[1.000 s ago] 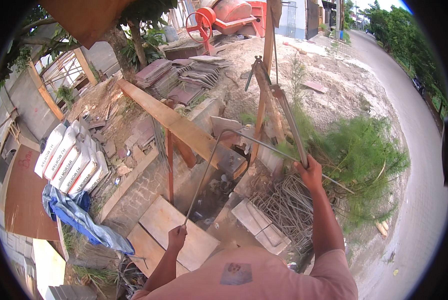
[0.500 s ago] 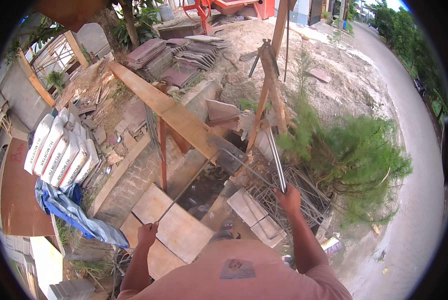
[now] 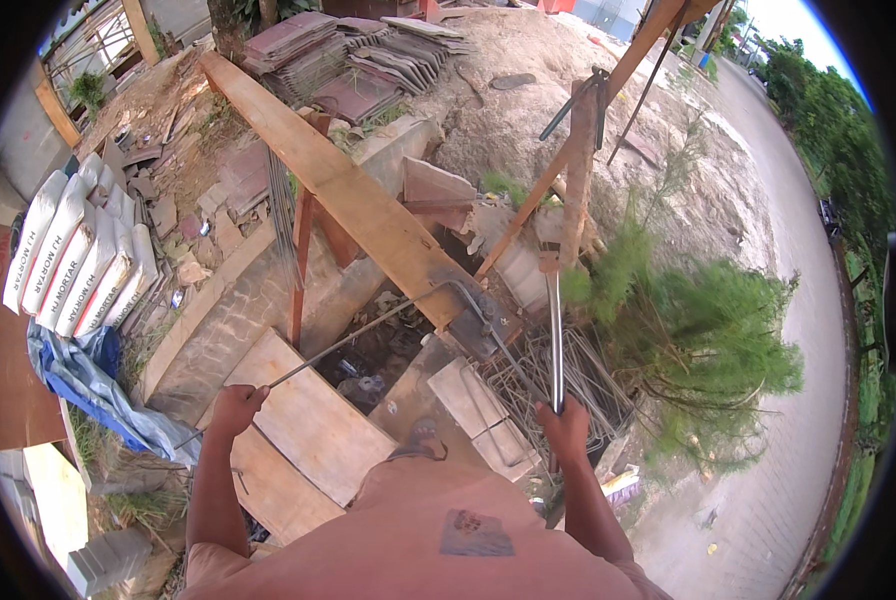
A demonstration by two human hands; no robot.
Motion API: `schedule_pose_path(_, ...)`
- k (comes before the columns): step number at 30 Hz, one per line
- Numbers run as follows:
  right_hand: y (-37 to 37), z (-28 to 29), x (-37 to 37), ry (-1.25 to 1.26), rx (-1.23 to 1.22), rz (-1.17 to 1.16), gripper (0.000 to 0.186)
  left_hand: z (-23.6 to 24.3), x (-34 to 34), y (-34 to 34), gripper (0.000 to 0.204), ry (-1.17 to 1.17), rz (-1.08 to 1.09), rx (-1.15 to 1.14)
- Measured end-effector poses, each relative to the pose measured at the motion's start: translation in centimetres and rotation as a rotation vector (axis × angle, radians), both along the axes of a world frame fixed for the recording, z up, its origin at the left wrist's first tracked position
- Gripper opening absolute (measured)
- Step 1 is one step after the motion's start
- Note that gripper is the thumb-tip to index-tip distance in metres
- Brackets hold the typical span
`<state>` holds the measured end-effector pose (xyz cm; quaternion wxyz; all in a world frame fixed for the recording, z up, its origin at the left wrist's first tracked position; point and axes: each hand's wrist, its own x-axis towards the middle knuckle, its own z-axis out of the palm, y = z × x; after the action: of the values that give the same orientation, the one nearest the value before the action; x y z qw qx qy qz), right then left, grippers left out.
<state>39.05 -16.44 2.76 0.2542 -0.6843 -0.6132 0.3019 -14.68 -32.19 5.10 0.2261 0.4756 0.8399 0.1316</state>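
My left hand (image 3: 236,408) is closed on a thin bent steel rod (image 3: 338,343), low on the left. The rod's bend lies at the near end of a long wooden plank (image 3: 358,215), where a dark metal block (image 3: 480,330) is fixed. My right hand (image 3: 563,430) is closed on a long shiny metal bar (image 3: 556,340), held upright in the picture beside the rod's other arm. The bar's far end is by an upright timber (image 3: 576,200), which has a dark tool with handles (image 3: 588,92) on top. One sandalled foot (image 3: 423,430) shows below me.
A pit with debris (image 3: 353,370) is beside the plank, with pale boards (image 3: 298,420) nearer. Bent rods (image 3: 598,390) and a leafy branch (image 3: 708,360) are right, a paved road (image 3: 768,500) beyond. Stacked white sacks (image 3: 68,250), a blue tarp (image 3: 78,370) and stacked tiles (image 3: 298,50) surround the work.
The rod has come down onto the plank's end. Both hands have moved lower and leftward in the picture, with the bar swung down toward the rod. The view has tilted further downward.
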Motion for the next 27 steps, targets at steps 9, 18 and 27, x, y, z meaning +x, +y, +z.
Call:
schedule_pose_path(9, 0.1, 0.7, -0.2, 0.001, -0.059, -0.011, 0.026, 1.3, -0.6, 0.8, 0.051, -0.200, -0.006, -0.110)
schedule_pose_path(18, 0.9, 2.0, -1.7, -0.026, -0.097, -0.028, 0.029, 1.4, -0.8, 2.5, 0.051, -0.124, -0.018, -0.087)
schedule_pose_path(27, 1.0, 1.1, -1.2, -0.059, -0.122, -0.028, 0.030, 0.0, 0.8, 4.4, 0.046, -0.060, -0.045, -0.004)
